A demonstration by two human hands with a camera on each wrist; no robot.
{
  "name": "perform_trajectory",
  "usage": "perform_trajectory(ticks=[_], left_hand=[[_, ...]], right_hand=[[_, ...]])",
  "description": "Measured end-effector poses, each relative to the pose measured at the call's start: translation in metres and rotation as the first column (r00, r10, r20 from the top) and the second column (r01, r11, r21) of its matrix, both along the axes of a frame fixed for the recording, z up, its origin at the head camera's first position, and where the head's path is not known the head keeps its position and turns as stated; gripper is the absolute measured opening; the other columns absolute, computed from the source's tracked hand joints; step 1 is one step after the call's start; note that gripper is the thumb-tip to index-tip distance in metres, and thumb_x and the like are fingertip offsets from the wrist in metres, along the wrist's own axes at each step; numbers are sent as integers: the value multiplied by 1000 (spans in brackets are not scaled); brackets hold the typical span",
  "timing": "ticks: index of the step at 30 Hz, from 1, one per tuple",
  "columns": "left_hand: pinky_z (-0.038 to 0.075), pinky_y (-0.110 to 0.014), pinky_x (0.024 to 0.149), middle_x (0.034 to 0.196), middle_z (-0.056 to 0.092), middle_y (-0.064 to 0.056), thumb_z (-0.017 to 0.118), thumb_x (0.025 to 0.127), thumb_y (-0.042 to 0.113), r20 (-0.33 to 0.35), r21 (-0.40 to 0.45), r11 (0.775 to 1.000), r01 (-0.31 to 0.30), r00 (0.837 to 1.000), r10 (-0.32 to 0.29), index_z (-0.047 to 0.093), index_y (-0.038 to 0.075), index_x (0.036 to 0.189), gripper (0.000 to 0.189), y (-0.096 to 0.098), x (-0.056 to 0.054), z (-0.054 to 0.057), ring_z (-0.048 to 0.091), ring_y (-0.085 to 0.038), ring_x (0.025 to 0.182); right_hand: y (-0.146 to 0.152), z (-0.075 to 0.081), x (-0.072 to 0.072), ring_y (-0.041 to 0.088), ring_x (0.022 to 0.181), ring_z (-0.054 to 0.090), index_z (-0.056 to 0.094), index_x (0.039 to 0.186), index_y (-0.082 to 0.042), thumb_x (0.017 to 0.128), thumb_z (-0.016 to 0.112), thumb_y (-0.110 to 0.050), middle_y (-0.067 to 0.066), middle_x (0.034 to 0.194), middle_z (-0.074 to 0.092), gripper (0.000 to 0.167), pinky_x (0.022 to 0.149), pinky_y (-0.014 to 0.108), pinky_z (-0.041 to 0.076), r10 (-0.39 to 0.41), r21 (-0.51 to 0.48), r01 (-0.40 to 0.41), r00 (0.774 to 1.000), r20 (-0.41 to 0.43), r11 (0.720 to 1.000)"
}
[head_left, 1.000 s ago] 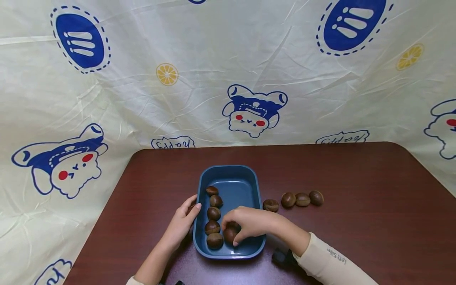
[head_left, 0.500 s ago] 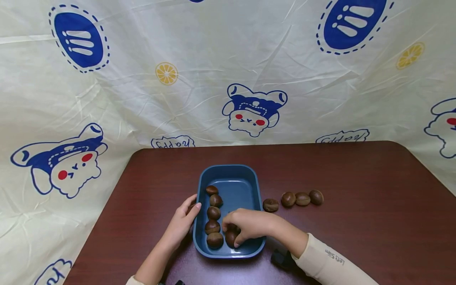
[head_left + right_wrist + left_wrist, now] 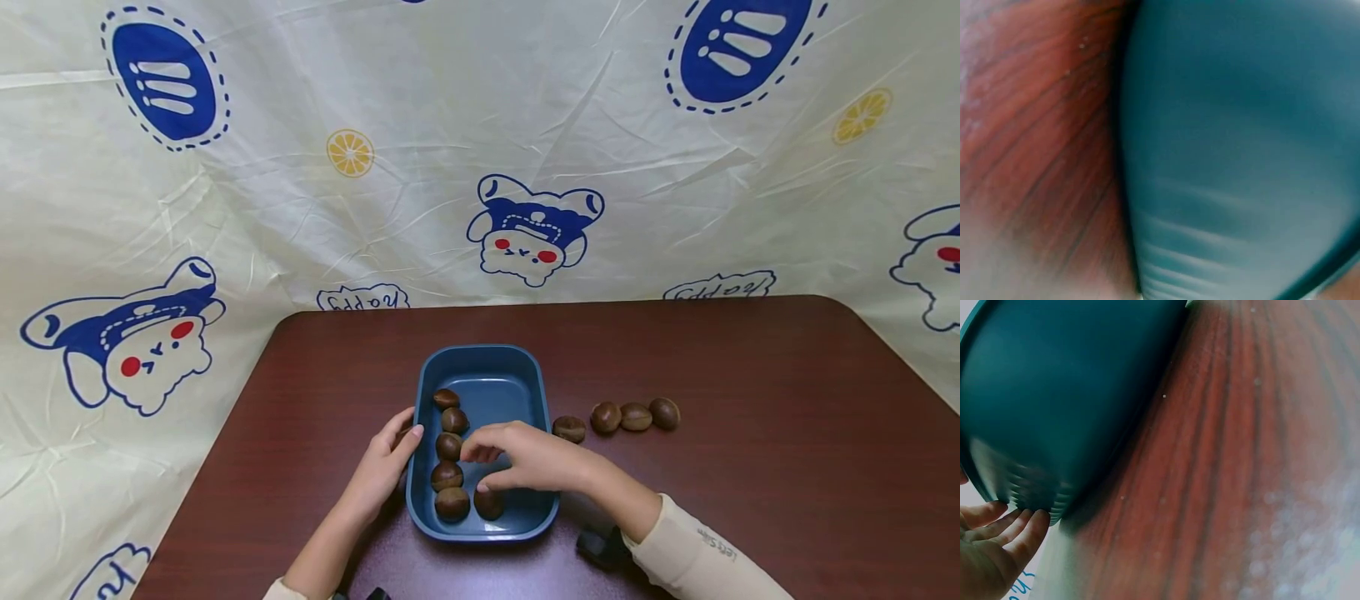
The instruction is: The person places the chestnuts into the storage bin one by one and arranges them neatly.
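Note:
In the head view, a blue plastic box with rounded corners has several brown chestnuts in a column along its left side. Beside the nearest of them lies one more chestnut, on the box floor. My right hand is over the box, thumb and fingers spread apart, nothing held; the thumb tip overlaps that single chestnut's upper edge. My left hand touches the box's left side, the thumb at the rim. In the left wrist view, its fingertips rest against the outer wall, near the ribbed part.
Several chestnuts lie in a loose row on the dark red-brown table, right of the box. A printed white cloth hangs behind the table. In the right wrist view, the box wall fills most of the frame.
My right hand has let go of the single chestnut, which stays in the box near the front. The hand has risen away and its fingers have spread. My left hand has stayed put.

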State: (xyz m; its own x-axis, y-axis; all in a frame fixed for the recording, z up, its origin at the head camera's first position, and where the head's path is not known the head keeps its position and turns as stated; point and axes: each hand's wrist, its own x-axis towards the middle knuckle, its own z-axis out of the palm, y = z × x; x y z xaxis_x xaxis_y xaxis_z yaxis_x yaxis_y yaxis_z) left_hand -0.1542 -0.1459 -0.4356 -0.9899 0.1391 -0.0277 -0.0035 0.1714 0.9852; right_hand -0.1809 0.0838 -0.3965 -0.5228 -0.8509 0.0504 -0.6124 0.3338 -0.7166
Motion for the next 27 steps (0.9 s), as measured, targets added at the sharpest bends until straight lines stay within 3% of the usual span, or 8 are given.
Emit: perform_trajectory(ticks=[6, 13, 18, 21, 25, 27], left_hand=[[40, -44, 89, 127, 46, -21, 47, 94, 27, 1, -1, 1000, 3, 1000, -3, 34, -1, 135, 51, 0, 0, 1, 50, -31, 108], [39, -45, 90, 128, 45, -21, 47, 94, 26, -6, 10, 1000, 10, 1000, -10, 34, -1, 134, 50, 0, 0, 0, 48, -32, 111], [39, -45, 90, 128, 44, -21, 47, 94, 26, -5, 13, 1000, 9, 1000, -9, 34, -1, 134, 50, 0, 0, 0, 48, -32, 111], [39, -45, 90, 129, 44, -21, 47, 94, 26, 0, 11, 1000, 7, 1000, -7, 34, -1, 135, 50, 0, 0, 1, 48, -32, 111], [39, -45, 90, 128, 44, -21, 47, 94, 26, 3, 4, 1000, 4, 1000, -4, 34, -1, 135, 50, 0, 0, 0, 49, -31, 110], [40, -45, 90, 128, 44, -21, 47, 94, 26, 3, 2, 1000, 3, 1000, -3, 34, -1, 135, 50, -1, 0, 0, 49, -31, 109]], right_hand=[[10, 2, -1, 22, 97, 56, 55, 114, -8, 84, 64, -21, 6, 108, 59, 33, 83, 32, 45, -80, -151, 80, 997, 5, 985], [29, 7, 0, 21, 96, 56, 56, 114, -12, 83, 65, -23, 3, 107, 60, 34, 80, 41, 46, -239, -277, 227, 971, -10, 934], [50, 11, 0, 21, 96, 57, 56, 114, -13, 82, 66, -19, 2, 106, 61, 34, 75, 41, 48, -354, -332, 325, 935, -28, 886], [65, 12, -1, 21, 96, 58, 57, 113, -12, 81, 67, -16, 2, 106, 61, 35, 71, 34, 50, -414, -351, 379, 910, -28, 856], [84, 11, -2, 15, 95, 58, 57, 114, -8, 79, 69, -13, 1, 107, 61, 37, 63, 28, 49, -486, -356, 439, 873, -49, 825], [93, 10, -2, 12, 95, 58, 57, 114, -8, 79, 69, -12, 0, 108, 61, 37, 66, 28, 49, -519, -351, 468, 852, -63, 811]])
